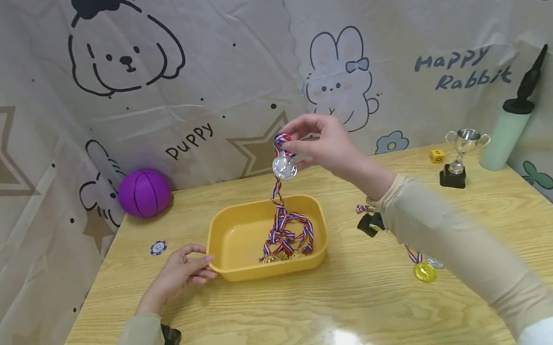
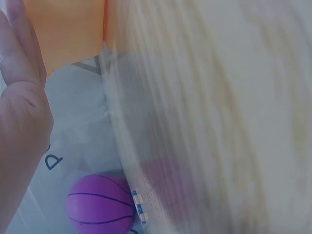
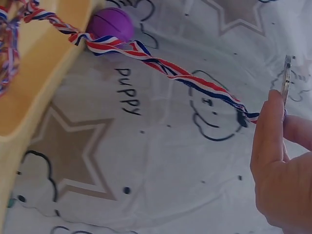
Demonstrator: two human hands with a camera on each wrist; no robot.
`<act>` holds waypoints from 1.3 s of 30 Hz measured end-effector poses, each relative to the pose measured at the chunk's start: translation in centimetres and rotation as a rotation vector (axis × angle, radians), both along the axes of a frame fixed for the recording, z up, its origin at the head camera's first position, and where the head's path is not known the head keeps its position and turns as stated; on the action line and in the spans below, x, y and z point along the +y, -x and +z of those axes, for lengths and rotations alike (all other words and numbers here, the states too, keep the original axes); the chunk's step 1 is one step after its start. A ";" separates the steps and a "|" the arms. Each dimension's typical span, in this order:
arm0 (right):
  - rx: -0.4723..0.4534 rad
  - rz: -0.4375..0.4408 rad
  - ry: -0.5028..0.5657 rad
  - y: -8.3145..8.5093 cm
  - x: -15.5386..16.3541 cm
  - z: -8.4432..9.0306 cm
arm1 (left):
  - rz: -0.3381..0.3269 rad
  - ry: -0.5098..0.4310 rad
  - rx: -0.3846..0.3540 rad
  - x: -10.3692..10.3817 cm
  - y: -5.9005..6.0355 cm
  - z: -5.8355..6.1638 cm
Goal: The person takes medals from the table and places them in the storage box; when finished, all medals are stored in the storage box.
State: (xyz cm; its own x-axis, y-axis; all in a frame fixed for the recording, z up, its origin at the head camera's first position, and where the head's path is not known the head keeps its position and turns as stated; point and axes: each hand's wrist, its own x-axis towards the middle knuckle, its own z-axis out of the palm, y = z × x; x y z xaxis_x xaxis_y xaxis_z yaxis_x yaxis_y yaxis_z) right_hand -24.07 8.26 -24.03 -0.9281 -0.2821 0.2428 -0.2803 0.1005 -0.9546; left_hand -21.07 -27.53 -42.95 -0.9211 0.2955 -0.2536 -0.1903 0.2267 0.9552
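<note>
The right hand [image 1: 324,146] pinches a silver medal [image 1: 284,167] by its ribbon [image 1: 277,197] above the yellow tray [image 1: 224,251], gripped by the left hand [image 1: 183,270]; lowering likely comes next.

Right hand [image 1: 323,143] pinches a silver medal [image 1: 284,167] above the yellow tray [image 1: 232,268]; its striped ribbon [image 1: 279,208] trails into the tray. Left hand [image 1: 180,271] grips the tray's left rim. Purple ball [image 1: 144,193] on desk [image 1: 281,330].

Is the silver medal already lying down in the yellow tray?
No: the right hand holds the silver medal up above the yellow tray, with only its ribbon trailing down into it.
</note>
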 end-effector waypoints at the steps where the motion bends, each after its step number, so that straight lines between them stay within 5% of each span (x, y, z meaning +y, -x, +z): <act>1: -0.013 0.001 -0.002 0.2 -0.2 -0.6 | 0.001 0.003 0.002 0.0 0.0 0.0; 9: -0.122 -0.023 -0.054 1.6 -1.5 -6.4 | 0.002 0.014 0.008 0.1 -0.1 0.1; 20: -0.159 -0.061 -0.296 2.0 -2.8 -13.4 | 0.002 -0.004 0.003 0.1 -0.1 -0.2; 39: -0.063 -0.026 -0.666 1.5 -4.7 -16.5 | 0.004 -0.010 0.001 0.1 -0.1 0.0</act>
State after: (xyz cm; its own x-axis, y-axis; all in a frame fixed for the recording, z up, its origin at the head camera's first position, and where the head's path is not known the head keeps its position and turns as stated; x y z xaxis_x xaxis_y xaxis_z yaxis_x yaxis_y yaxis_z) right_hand -25.56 3.52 -40.52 -0.9433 -0.3305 -0.0305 -0.2157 0.6803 -0.7005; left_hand -20.99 -27.38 -42.94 -0.9227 0.2939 -0.2495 -0.1901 0.2163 0.9577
